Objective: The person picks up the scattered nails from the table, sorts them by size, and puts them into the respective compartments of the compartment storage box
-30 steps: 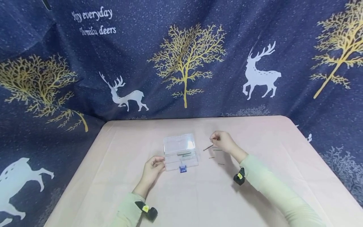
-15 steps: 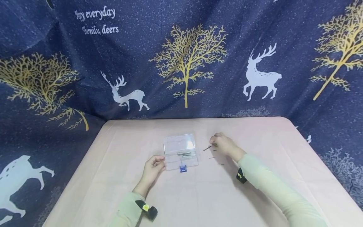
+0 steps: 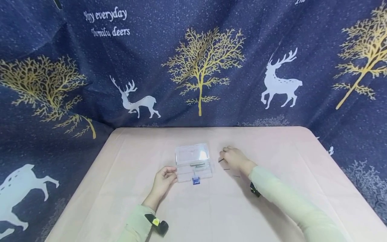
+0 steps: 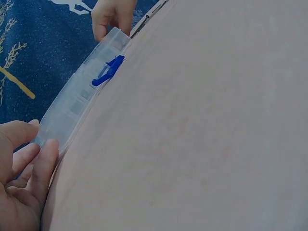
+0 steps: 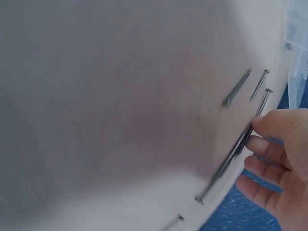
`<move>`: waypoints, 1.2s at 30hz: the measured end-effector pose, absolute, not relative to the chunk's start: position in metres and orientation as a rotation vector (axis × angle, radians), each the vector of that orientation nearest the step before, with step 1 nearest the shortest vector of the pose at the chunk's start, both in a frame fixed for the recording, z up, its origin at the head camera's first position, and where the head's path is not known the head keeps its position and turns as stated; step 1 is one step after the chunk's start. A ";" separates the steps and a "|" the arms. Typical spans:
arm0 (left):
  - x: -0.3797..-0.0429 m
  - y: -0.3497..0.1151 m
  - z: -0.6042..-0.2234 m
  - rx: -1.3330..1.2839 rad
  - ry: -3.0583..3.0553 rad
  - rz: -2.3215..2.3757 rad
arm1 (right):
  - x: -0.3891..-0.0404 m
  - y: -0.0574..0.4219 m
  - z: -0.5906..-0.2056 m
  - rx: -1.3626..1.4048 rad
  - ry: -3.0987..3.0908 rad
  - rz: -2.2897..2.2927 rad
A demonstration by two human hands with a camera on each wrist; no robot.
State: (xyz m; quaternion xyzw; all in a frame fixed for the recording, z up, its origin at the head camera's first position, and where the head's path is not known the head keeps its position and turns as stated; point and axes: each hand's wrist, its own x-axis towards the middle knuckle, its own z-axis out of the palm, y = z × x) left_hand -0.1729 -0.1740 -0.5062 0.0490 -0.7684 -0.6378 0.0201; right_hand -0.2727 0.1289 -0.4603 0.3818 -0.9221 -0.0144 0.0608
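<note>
A clear plastic box (image 3: 185, 177) with a blue latch (image 3: 196, 180) lies with its lid (image 3: 191, 154) raised at the back. Nails (image 3: 198, 165) lie inside it. My left hand (image 3: 163, 181) holds the box's left end between thumb and fingers, seen close up in the left wrist view. To the right of the box, my right hand (image 3: 234, 158) is low over the table. In the right wrist view its thumb and index finger pinch a metal nail (image 5: 263, 102). A longer nail (image 5: 211, 185) lies just beside it, partly overlapped.
Shorter loose nails lie near my right hand: a thick nail (image 5: 237, 88), a thin nail (image 5: 260, 85) and another nail (image 5: 174, 222) toward the bottom edge. The pink-covered table (image 3: 193, 211) ends at a dark blue curtain (image 3: 136, 67) printed with deer and trees.
My right hand has moved left and slightly down, closer to the box, and now covers most of the nail there. My left hand and the box have stayed in place.
</note>
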 end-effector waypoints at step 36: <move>-0.173 -0.173 -0.503 0.162 -2.360 -2.013 | -0.286 0.148 -0.462 1.174 -2.791 0.399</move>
